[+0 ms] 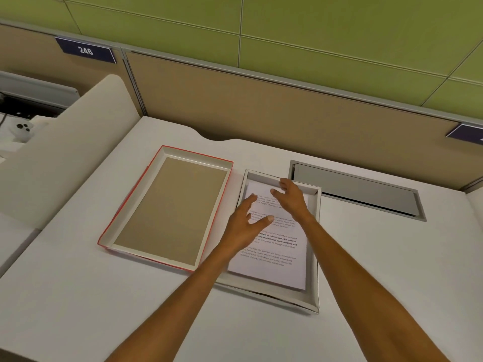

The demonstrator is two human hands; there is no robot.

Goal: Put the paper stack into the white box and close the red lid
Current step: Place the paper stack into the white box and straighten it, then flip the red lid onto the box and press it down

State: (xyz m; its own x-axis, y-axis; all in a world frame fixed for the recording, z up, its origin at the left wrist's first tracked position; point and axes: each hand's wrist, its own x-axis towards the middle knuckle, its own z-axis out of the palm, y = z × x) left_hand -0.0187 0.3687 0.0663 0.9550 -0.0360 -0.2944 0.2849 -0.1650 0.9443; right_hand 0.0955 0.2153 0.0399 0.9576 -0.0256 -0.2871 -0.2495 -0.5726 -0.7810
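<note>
White desk point(78, 296) with grey cable hatch point(358, 190), tan partition point(261, 105) numbered 246, green wall point(313, 19) behind

My two hands: left hand point(244, 226), right hand point(290, 198). One white box point(312, 300), one red lid point(167, 212), one paper stack point(277, 254).

Your spread-fingered left hand point(244, 226) and right hand point(291, 198) rest on the paper stack point(277, 246) inside the white box point(312, 296); the red lid point(167, 207) lies upturned left of your fingers.
</note>
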